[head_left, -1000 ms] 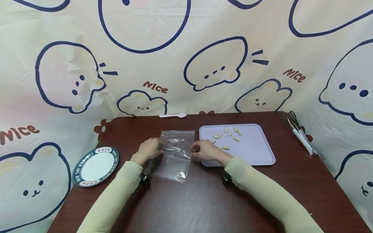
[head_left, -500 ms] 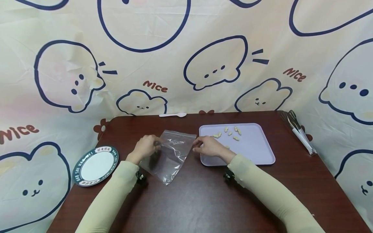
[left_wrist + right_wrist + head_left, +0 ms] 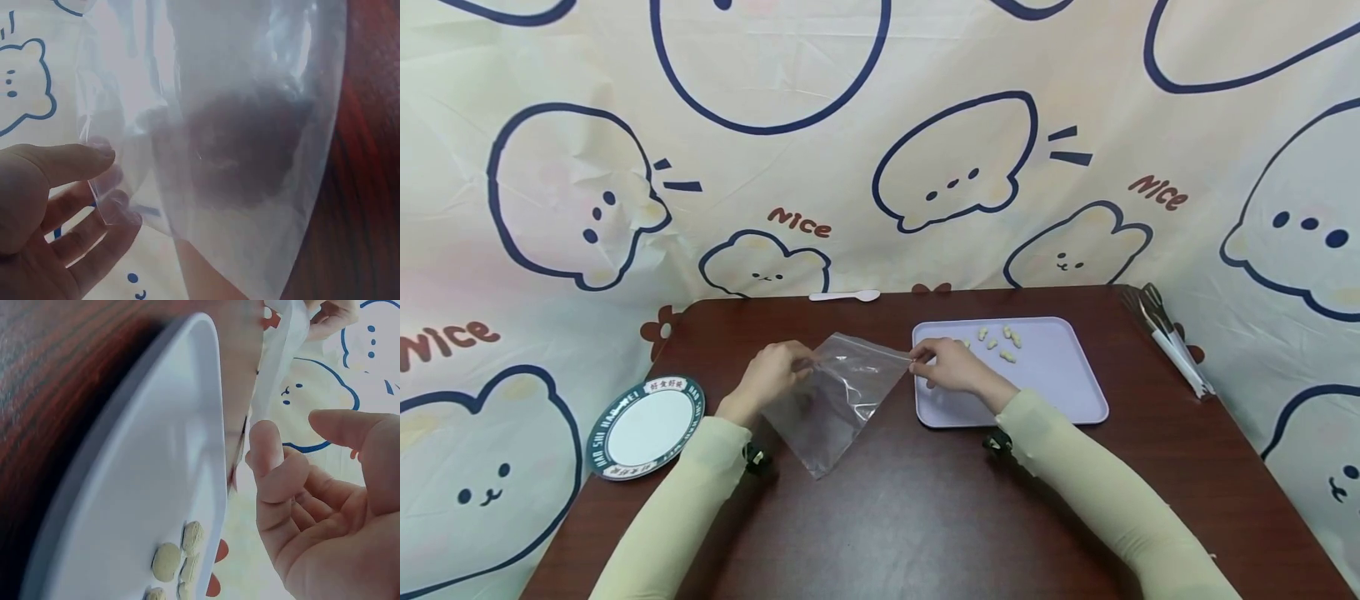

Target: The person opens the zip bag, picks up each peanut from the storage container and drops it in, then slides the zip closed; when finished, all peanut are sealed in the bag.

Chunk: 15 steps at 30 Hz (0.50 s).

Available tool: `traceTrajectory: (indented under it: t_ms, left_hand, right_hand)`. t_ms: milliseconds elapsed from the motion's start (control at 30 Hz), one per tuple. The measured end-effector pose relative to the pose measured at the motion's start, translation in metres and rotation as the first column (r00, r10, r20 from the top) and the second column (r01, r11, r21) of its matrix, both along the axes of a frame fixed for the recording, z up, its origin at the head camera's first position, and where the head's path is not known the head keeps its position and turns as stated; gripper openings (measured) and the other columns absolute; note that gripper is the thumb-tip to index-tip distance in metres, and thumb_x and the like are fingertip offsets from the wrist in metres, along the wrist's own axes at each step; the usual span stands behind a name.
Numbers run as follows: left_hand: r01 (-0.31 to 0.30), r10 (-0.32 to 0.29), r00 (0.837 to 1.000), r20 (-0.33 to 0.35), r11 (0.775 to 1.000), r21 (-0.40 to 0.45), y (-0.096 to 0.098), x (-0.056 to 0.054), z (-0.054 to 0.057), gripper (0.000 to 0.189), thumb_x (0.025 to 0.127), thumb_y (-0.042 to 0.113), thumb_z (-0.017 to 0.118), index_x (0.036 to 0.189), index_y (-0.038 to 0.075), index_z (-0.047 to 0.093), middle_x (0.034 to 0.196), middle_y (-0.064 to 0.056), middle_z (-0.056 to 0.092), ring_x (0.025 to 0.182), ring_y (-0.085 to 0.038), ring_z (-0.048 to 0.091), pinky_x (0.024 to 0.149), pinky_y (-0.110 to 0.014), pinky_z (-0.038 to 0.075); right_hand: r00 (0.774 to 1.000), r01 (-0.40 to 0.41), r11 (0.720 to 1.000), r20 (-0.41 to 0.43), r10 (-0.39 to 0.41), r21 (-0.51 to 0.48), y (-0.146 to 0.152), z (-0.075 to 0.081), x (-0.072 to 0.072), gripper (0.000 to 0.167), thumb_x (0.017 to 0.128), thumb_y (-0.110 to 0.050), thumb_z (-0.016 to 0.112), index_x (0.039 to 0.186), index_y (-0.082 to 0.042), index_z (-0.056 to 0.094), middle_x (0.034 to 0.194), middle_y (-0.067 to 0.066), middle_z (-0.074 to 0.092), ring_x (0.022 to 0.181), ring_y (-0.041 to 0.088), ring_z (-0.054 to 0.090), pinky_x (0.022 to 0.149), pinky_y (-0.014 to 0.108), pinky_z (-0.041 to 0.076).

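Note:
My left hand (image 3: 777, 372) pinches a clear zip-lock bag (image 3: 850, 400) by its upper left edge. In the left wrist view, the thumb lies on the near side of the film and the fingers (image 3: 103, 244) are behind it. The bag hangs tilted over the table, its lower corner pointing toward me. At the bag's upper right corner is my right hand (image 3: 951, 367), over the left side of a lilac tray (image 3: 1052, 400). In the right wrist view its thumb stands apart from the bent index finger, whose tip is right at the bag's edge. Several peanuts (image 3: 1007, 357) lie on the tray, some hidden by that hand.
A white plate with a green rim (image 3: 646, 429) is at the table's left edge. A white plastic spoon (image 3: 845, 296) lies along the back edge. White-handled utensils (image 3: 1172, 350), a whisk among them, rest at the right edge. A patterned cloth (image 3: 955, 50) hangs behind.
The bag has lifted and turned, its bottom swinging left and its top right corner moving right. My left hand has moved slightly up and left. My right hand has shifted right, farther over the tray.

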<state>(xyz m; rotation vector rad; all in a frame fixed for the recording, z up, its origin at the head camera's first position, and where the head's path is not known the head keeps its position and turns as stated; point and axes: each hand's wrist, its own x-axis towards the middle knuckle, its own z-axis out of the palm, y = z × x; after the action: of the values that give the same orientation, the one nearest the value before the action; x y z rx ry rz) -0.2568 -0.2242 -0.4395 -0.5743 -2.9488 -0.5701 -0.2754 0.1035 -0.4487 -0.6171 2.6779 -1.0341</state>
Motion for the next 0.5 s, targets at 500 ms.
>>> traceTrajectory:
  t_ms: [500]
  left_hand:
    - [0.157,-0.152,0.986,-0.066,0.985,0.069,0.0035,0.0012,0.0094,0.024,0.091,0.011,0.072,0.114,0.016,0.077,0.116,-0.002,0.072,0.114,-0.025,0.064,0.097,-0.048,0.051]
  right_hand:
    - [0.999,0.032,0.999,-0.004,-0.032,-0.021,0.0064,0.0006,-0.0071,0.031,0.099,-0.025,0.057,0.12,-0.005,0.069,0.101,0.007,0.074,0.062,0.01,0.068,0.073,0.03,0.051]
